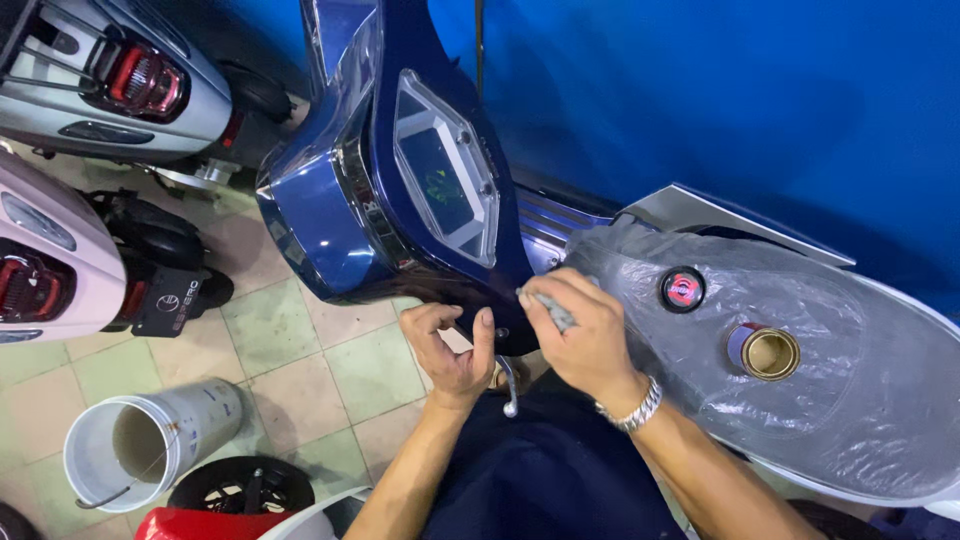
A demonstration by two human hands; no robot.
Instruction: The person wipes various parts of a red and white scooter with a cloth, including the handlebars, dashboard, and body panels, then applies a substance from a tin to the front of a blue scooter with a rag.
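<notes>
floor (300, 360): pale green & pink square tiles. landmark = blue scooter (400, 190), standing on it. white bucket (150, 445) lies on its side on the tiles, below-left of scooter. black tyre (240, 485) just right of bucket. grey scooter (110, 80) & pink-white scooter (50, 260) parked left of blue one.

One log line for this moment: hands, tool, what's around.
left hand: touching blue scooter handlebar cover underside | right hand: gripping grey tool | seat: plastic-wrapped, tape roll on it | floor: white bucket
</notes>
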